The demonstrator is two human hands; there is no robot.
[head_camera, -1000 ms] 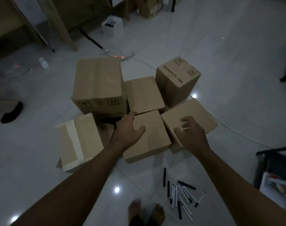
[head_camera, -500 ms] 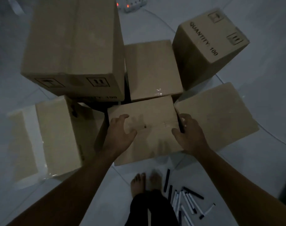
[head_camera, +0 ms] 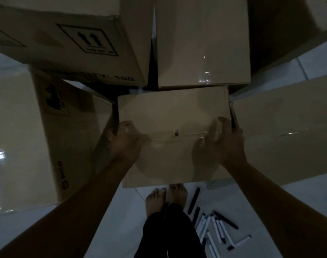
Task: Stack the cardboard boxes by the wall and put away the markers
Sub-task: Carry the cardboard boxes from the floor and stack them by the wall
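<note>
Now both hands, left (head_camera: 124, 144), right (head_camera: 227, 146), grip middle box (head_camera: 173, 116).

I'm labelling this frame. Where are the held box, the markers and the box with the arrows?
Held box (head_camera: 170, 112): head view, bare top face.
Markers (head_camera: 217, 229): head view, middle of the pile.
Arrow box (head_camera: 91, 40): head view, printed arrow label.

Matt cardboard box (head_camera: 173, 116), glossy tiled floor (head_camera: 125, 211)
</note>
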